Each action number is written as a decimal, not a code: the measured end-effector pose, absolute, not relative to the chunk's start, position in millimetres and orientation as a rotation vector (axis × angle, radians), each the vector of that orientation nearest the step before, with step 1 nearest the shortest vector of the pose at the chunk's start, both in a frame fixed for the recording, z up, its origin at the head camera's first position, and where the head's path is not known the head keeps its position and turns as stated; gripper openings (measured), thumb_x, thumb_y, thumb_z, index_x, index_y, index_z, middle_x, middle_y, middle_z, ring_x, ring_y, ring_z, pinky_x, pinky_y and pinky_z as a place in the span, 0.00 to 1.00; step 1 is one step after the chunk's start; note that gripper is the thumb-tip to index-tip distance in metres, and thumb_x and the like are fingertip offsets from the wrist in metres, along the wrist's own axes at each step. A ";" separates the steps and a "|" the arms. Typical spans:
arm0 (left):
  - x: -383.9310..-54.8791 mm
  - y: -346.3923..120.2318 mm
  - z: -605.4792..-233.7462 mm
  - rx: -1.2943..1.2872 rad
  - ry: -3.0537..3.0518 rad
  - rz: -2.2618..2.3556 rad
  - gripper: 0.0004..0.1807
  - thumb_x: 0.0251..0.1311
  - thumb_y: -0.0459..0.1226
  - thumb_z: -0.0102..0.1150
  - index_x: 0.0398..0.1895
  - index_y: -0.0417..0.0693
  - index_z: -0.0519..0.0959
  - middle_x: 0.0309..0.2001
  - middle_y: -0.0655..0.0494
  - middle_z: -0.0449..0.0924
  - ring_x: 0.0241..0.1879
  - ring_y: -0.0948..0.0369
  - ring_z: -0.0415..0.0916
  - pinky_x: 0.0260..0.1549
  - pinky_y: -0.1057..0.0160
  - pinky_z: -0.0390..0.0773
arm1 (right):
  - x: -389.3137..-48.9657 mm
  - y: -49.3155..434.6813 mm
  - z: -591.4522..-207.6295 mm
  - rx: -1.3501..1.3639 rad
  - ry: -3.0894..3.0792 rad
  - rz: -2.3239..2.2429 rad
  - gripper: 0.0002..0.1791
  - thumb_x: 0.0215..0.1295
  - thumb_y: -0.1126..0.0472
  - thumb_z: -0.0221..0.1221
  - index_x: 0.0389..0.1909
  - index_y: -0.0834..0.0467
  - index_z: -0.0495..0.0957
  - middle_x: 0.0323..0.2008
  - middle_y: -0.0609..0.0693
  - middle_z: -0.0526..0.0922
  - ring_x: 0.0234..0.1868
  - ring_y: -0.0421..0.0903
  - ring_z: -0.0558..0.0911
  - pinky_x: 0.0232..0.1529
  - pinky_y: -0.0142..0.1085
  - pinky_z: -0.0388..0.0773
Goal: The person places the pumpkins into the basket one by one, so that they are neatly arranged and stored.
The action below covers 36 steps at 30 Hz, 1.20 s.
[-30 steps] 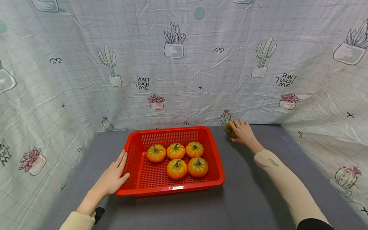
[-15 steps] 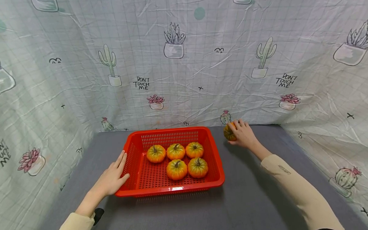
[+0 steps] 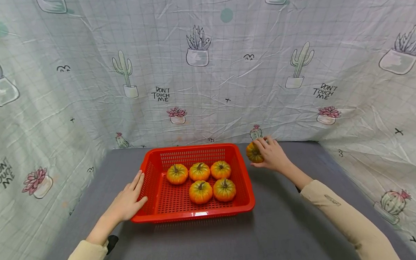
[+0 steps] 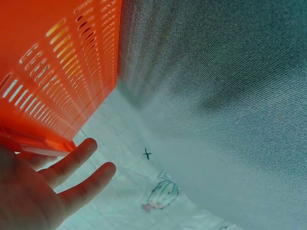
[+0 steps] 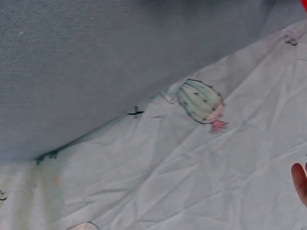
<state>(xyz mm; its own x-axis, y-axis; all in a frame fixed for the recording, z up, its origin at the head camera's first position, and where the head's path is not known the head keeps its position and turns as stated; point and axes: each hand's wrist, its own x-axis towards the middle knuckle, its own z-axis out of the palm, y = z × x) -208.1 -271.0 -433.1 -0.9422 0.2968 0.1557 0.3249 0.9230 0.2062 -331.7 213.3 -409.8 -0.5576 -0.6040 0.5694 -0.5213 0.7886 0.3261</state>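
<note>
A red plastic basket (image 3: 193, 214) with slotted walls stands on the grey table, several small orange-and-yellow pumpkins (image 3: 200, 192) inside. My left hand (image 3: 125, 201) rests on the basket's left rim, fingers extended. The left wrist view shows two fingers of the left hand (image 4: 72, 179) stretched out beside the basket wall (image 4: 62, 62). My right hand (image 3: 272, 155) grips another pumpkin (image 3: 253, 153), stem end facing left, beside the basket's far right corner. Only a fingertip (image 5: 299, 181) of that hand shows in the right wrist view; the pumpkin is out of sight there.
A white cloth (image 3: 226, 68) printed with cacti hangs behind the table and along both sides. The grey tabletop (image 3: 205, 245) extends in front of the basket and to its right (image 3: 283, 204).
My right hand has moved left with the pumpkin, from near the back cloth to close beside the basket's right rim. The left hand and the basket have stayed in place.
</note>
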 end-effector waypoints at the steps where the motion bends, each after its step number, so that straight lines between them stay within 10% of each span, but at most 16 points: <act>1: -207.9 -271.0 -432.5 -0.486 -2.957 -0.347 0.39 0.58 0.42 0.49 0.67 0.34 0.46 0.69 0.39 0.42 0.58 0.36 0.58 0.46 0.40 0.66 | -329.7 211.4 -408.3 0.842 -2.269 -0.153 0.47 0.33 0.35 0.66 0.51 0.62 0.67 0.42 0.58 0.72 0.41 0.57 0.69 0.37 0.47 0.70; 36: -206.9 -271.2 -433.7 -0.487 -2.958 -0.349 0.39 0.58 0.43 0.49 0.67 0.34 0.46 0.69 0.39 0.42 0.58 0.36 0.58 0.46 0.40 0.66 | -274.0 122.9 -362.6 1.265 -2.206 -0.083 0.47 0.36 0.29 0.60 0.50 0.59 0.65 0.43 0.50 0.73 0.40 0.49 0.64 0.38 0.37 0.66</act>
